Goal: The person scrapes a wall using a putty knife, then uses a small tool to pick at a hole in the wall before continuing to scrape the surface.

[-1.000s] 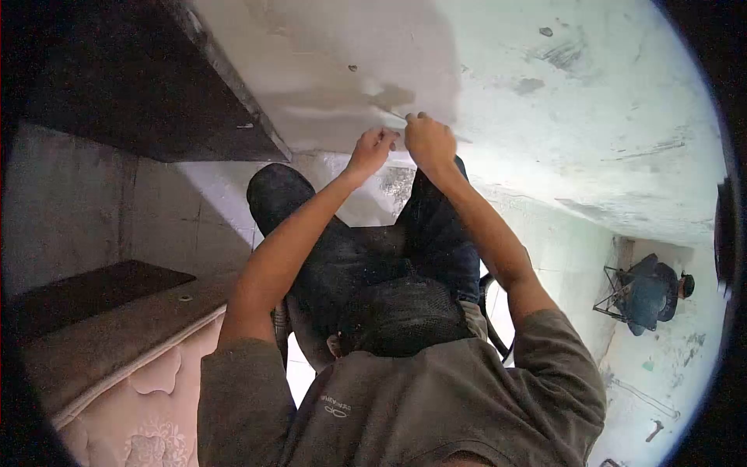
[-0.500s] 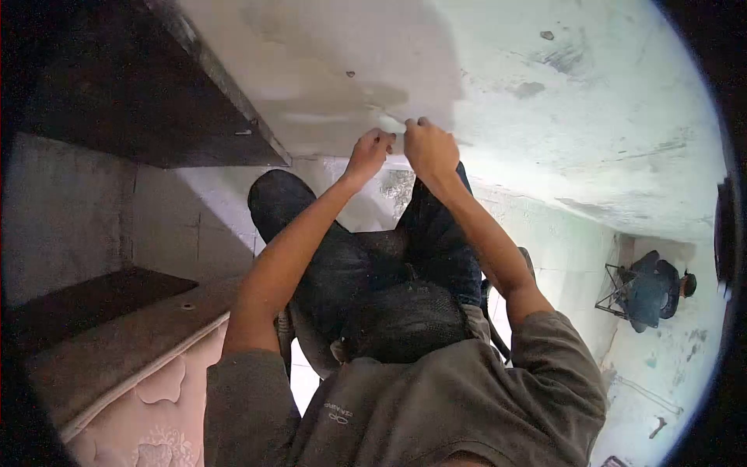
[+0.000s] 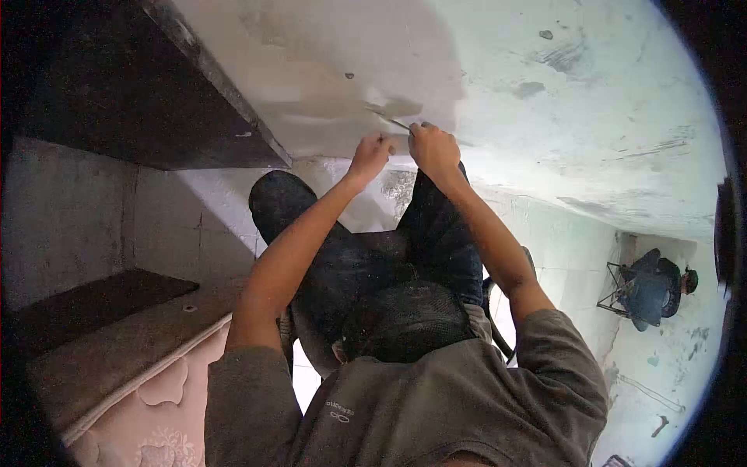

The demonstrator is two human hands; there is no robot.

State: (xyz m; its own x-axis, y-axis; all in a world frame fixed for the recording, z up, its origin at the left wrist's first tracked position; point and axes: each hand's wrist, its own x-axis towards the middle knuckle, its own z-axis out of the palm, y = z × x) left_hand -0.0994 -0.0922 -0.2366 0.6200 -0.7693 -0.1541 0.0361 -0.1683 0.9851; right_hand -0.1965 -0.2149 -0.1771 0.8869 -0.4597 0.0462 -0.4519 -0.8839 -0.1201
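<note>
Right hand (image 3: 434, 148): upper middle of the frame, grip wrapped around a thin stick (image 3: 399, 124) | Stick: upper middle, pokes up and left from those fingers | Left hand (image 3: 372, 158): just beside, fingers bent, can't tell if it grips anything | Pink mattress (image 3: 159, 409): lower left

Probably a room in a home, judging by the pink quilted mattress (image 3: 175, 389) and scuffed wall (image 3: 583, 109).

Slender implement (image 3: 395, 121) | dark section seen beside right hand (image 3: 434, 148) | held slanted, extended leftward from that hand | tip indistinct
</note>
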